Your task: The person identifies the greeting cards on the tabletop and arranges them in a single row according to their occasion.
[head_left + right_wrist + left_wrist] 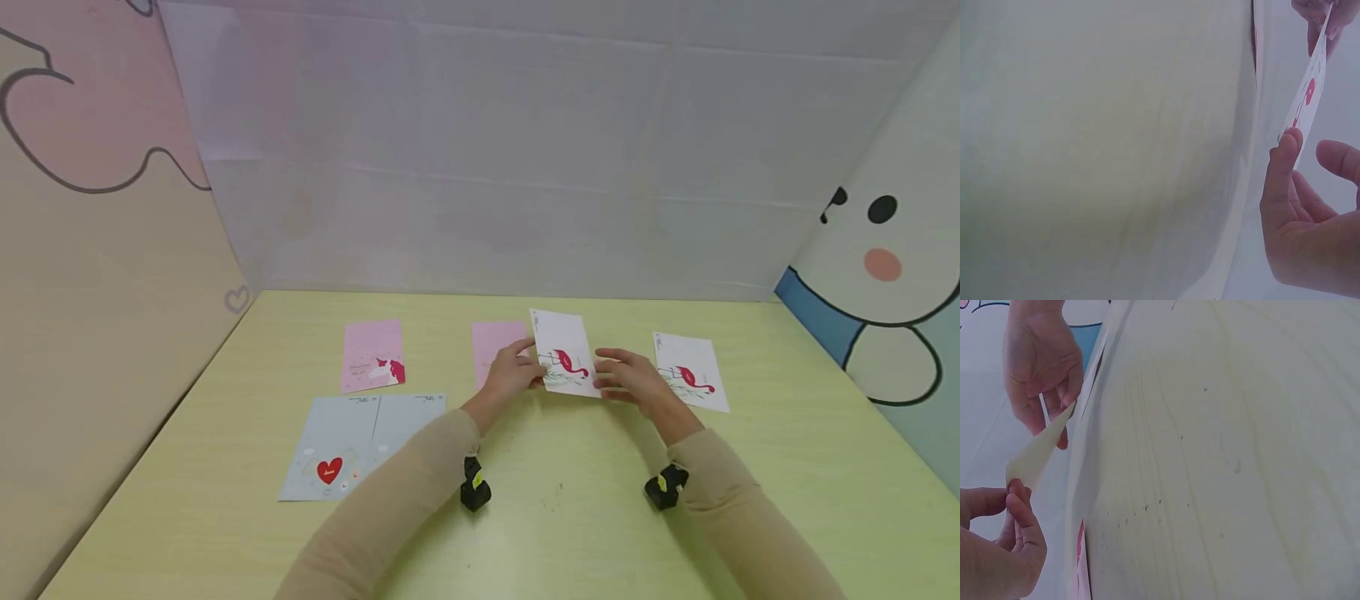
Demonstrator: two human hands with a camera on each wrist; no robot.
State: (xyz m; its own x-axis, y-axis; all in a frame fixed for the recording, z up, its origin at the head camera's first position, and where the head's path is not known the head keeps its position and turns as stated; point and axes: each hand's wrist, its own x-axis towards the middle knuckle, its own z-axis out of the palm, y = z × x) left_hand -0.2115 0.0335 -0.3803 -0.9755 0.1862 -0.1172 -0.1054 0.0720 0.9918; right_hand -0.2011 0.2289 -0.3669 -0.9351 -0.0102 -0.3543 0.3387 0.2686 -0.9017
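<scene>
A white card with a red flamingo (562, 333) is held up off the table, tilted, at the middle of the head view. My left hand (512, 373) pinches its left edge between thumb and fingers. At the card's right edge is my right hand (633, 382), its fingers loosely extended. In the right wrist view, the fingertips of that hand (1304, 231) meet the card's near edge while the thumb stands apart. Partly behind my left hand lies a pink card (491, 340). Another white flamingo card (690, 367) lies just right of my right hand.
A pink card with a unicorn (371, 350) lies at the back left. Nearer sits a pale blue folded-out card with a red heart (341, 442), partly covered by my left sleeve (397, 492). A pale wall (480, 167) rises behind the yellow-green table (555, 533).
</scene>
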